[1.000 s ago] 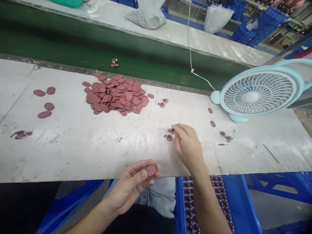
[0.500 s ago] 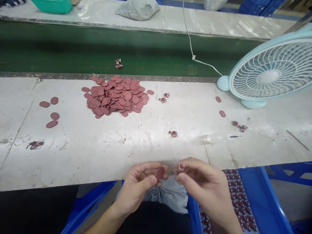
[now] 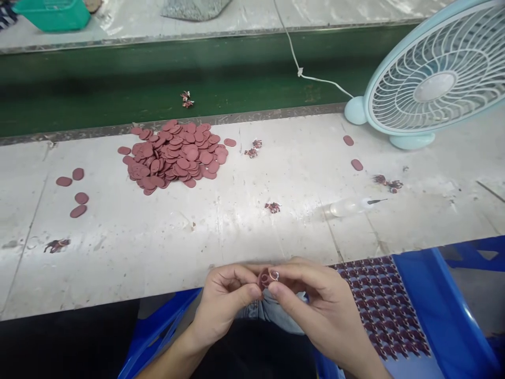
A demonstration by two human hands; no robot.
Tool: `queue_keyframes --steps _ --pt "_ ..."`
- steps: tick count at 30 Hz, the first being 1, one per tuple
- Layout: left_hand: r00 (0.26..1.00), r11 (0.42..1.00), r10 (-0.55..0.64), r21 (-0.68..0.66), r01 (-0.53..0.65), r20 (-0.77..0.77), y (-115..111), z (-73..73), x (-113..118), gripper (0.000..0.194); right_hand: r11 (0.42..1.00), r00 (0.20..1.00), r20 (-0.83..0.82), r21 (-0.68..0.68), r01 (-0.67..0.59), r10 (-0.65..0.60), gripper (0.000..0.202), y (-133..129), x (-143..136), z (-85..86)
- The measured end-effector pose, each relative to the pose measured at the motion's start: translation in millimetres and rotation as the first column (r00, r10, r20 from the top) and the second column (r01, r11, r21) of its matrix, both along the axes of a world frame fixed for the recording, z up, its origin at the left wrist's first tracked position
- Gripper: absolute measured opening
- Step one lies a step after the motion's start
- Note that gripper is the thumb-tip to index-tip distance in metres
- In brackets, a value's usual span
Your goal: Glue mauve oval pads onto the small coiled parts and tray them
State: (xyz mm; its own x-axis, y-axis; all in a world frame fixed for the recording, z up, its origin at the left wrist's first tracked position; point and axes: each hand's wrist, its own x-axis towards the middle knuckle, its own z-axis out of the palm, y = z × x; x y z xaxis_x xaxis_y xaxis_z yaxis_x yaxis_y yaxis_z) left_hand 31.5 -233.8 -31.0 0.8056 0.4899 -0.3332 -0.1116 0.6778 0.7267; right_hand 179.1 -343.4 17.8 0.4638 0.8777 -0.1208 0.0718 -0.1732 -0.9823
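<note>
My left hand (image 3: pixel 223 300) pinches a reddish-brown oval disc (image 3: pixel 263 279) between thumb and fingers, just past the table's front edge. In my right hand (image 3: pixel 319 302) is a small brown-and-white figurine (image 3: pixel 274 275), mostly covered by the fingertips. Figurine and disc meet, or nearly so; the fingers hide the exact contact. Beyond my hands, a large pile of the same oval discs (image 3: pixel 173 155) lies on the white table (image 3: pixel 158 247). A similar loose figurine (image 3: pixel 272 207) rests nearer to me, and a clear bottle with a dark needle tip (image 3: pixel 347 207) lies to the right.
A light blue fan (image 3: pixel 434 87) stands at the right, its white cord (image 3: pixel 292 47) crossing the green channel (image 3: pixel 118 79). Several figurines fill a blue tray (image 3: pixel 445 300) beside my right arm. A teal basket (image 3: pixel 55 15) sits at the far left.
My hands have come together, bringing the figurine to the disc. The view has shifted and tilted a little, showing more of the tray on the right.
</note>
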Motion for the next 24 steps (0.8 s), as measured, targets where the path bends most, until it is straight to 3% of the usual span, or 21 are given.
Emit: queue_keyframes --steps 4,11,24 --pt "1.000 1.000 -0.006 0.008 0.006 -0.010 -2 2.6 0 0.007 1.000 0.999 -0.034 -0.009 -0.004 0.004 0.017 -1 1 -0.2" --pt "0.999 0.998 0.012 0.058 -0.010 -0.040 -7 5.2 1 0.010 0.999 0.959 -0.278 -0.021 0.046 -0.050 0.007 -5 -2 -4.3" --pt "0.999 0.995 0.025 0.098 -0.023 -0.023 -13 6.4 5 0.010 0.995 0.923 -0.373 0.001 0.097 -0.090 0.010 -10 -3 -10.0"
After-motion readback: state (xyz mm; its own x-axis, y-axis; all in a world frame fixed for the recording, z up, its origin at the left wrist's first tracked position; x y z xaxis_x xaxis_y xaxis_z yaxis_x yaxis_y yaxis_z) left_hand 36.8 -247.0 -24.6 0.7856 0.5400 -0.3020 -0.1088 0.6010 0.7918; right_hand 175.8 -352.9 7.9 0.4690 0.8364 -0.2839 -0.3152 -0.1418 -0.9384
